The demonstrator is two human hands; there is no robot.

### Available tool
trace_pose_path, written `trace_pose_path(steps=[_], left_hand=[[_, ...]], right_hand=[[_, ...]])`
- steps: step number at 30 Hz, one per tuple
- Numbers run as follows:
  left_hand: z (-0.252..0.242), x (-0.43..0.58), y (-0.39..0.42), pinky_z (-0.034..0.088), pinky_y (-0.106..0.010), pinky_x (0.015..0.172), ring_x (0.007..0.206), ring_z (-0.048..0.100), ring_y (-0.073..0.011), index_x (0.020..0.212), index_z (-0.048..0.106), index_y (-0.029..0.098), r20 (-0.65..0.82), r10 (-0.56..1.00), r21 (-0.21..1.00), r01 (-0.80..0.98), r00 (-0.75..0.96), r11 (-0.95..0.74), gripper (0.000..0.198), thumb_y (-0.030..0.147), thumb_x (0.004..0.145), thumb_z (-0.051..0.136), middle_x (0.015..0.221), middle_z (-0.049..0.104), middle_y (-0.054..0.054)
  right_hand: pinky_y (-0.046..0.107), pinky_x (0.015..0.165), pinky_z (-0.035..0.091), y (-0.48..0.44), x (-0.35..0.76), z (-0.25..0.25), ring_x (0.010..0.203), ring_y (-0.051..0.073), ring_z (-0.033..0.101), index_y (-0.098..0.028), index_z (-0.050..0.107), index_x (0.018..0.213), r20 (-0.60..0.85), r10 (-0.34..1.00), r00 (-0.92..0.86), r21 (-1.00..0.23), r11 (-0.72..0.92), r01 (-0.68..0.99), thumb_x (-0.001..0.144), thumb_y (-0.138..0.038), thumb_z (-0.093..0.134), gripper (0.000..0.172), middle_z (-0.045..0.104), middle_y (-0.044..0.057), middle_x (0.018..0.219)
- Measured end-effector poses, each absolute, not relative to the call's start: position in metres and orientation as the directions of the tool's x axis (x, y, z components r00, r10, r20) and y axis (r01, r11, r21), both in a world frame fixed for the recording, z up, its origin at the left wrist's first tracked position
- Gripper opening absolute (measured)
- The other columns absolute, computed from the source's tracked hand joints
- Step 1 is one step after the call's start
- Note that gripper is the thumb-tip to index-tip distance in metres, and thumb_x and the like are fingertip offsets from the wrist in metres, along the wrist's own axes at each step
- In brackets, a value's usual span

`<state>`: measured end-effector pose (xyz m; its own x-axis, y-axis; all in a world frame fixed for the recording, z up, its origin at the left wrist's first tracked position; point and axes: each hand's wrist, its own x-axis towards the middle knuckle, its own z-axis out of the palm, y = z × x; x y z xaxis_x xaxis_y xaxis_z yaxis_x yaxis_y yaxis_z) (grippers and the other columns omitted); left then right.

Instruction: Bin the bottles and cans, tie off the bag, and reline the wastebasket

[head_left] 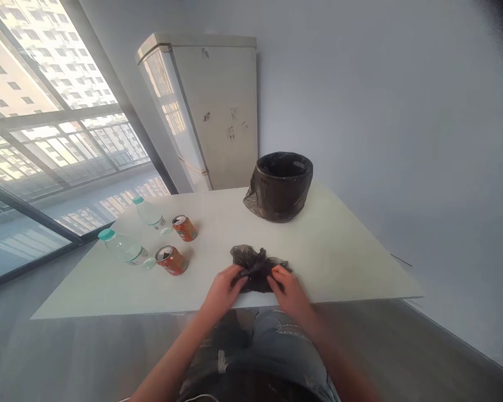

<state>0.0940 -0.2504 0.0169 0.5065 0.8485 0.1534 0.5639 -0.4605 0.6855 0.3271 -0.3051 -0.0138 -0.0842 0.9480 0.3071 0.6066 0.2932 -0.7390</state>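
A crumpled black plastic bag (pixel 257 272) lies bunched near the front edge of the white table (pixel 347 257). My left hand (pixel 228 283) grips its left side, fingers curled into the thin film. On the opposite side my right hand (pixel 285 285) pinches the bag between thumb and fingers. The bag's top spreads in loose folds beyond both hands. Some fingertips are hidden in the plastic. Farther back stands a black trash bin (pixel 281 192) lined with a black bag, its film folded over the rim and hanging out at the left.
Left of my hands stand two orange cans, a nearer can (pixel 171 261) and a farther can (pixel 184 228). Beside them are two clear bottles with green caps, one nearer bottle (pixel 123 247) and one farther bottle (pixel 148 213). A white refrigerator (pixel 218 111) is behind the table, with windows at left.
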Motion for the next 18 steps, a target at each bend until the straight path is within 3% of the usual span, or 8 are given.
trace_pose_path(steps=[2,4,6,8,12,13,15,18], left_hand=[[0.017,0.106,-0.230,0.058,-0.037,0.084,0.090,0.070,-0.0211,0.112,0.060,0.022,0.172,0.885,0.684,0.595,0.432,-0.423,0.017,0.026,0.096,0.064,0.102,0.071,-0.004],[0.011,0.116,-0.217,0.057,-0.038,0.087,0.097,0.068,-0.0228,0.114,0.060,0.021,0.255,0.886,0.625,0.633,0.387,-0.457,0.025,0.023,0.091,0.070,0.110,0.067,-0.006],[0.003,0.119,-0.213,0.056,-0.042,0.093,0.106,0.065,-0.0251,0.110,0.063,0.021,0.363,0.853,0.527,0.672,0.375,-0.520,0.018,0.020,0.093,0.068,0.116,0.064,-0.009],[-0.002,0.116,-0.220,0.055,-0.044,0.097,0.109,0.063,-0.0255,0.104,0.067,0.021,0.411,0.796,0.452,0.660,0.443,-0.601,0.009,0.023,0.099,0.060,0.117,0.063,-0.011],[0.003,0.099,-0.239,0.053,-0.047,0.107,0.122,0.063,-0.0287,0.123,0.068,0.023,0.279,0.661,0.425,0.527,0.697,-0.736,0.031,0.038,0.096,0.069,0.131,0.066,-0.012],[0.005,0.095,-0.242,0.052,-0.048,0.108,0.124,0.063,-0.0295,0.127,0.067,0.023,0.242,0.645,0.429,0.516,0.725,-0.742,0.036,0.037,0.094,0.071,0.133,0.066,-0.012],[0.010,0.092,-0.241,0.054,-0.045,0.104,0.118,0.066,-0.0276,0.122,0.069,0.024,0.192,0.654,0.455,0.524,0.732,-0.720,0.026,0.027,0.096,0.065,0.125,0.070,-0.011],[0.012,0.097,-0.228,0.057,-0.035,0.088,0.096,0.069,-0.0216,0.111,0.070,0.025,0.144,0.741,0.564,0.562,0.655,-0.606,0.025,0.014,0.097,0.052,0.099,0.074,-0.005]], right_hand=[[0.033,0.071,0.052,-0.291,0.316,-0.016,0.073,0.019,0.063,-0.020,0.055,0.073,0.287,0.951,0.112,-0.755,0.152,0.638,0.099,-0.022,0.054,0.026,0.063,0.006,0.084],[0.036,0.076,0.054,-0.282,0.309,-0.017,0.083,0.023,0.063,-0.020,0.059,0.086,0.336,0.916,0.218,-0.710,0.094,0.697,0.090,-0.014,0.059,0.007,0.063,0.008,0.093],[0.040,0.090,0.053,-0.282,0.306,-0.017,0.101,0.027,0.062,-0.017,0.063,0.109,0.428,0.878,0.215,-0.631,0.120,0.767,0.085,-0.006,0.057,0.027,0.063,0.014,0.112],[0.046,0.103,0.048,-0.289,0.307,-0.014,0.119,0.029,0.057,-0.018,0.063,0.125,0.493,0.868,0.069,-0.514,0.226,0.827,0.088,-0.003,0.052,0.041,0.062,0.016,0.133],[0.053,0.115,0.035,-0.310,0.317,-0.005,0.141,0.031,0.048,-0.025,0.055,0.148,0.347,0.880,-0.323,-0.389,0.449,0.804,0.101,-0.020,0.051,0.048,0.054,0.012,0.157],[0.054,0.115,0.034,-0.313,0.320,-0.005,0.143,0.032,0.048,-0.024,0.053,0.151,0.295,0.884,-0.362,-0.402,0.459,0.792,0.102,-0.026,0.052,0.049,0.054,0.013,0.158],[0.052,0.112,0.037,-0.313,0.324,-0.005,0.136,0.030,0.056,-0.022,0.058,0.146,0.232,0.904,-0.359,-0.467,0.428,0.774,0.103,-0.024,0.049,0.043,0.062,0.014,0.149],[0.042,0.099,0.047,-0.296,0.325,-0.007,0.108,0.023,0.069,-0.024,0.067,0.129,0.209,0.955,-0.209,-0.622,0.295,0.725,0.100,-0.012,0.045,0.039,0.076,0.009,0.121]])
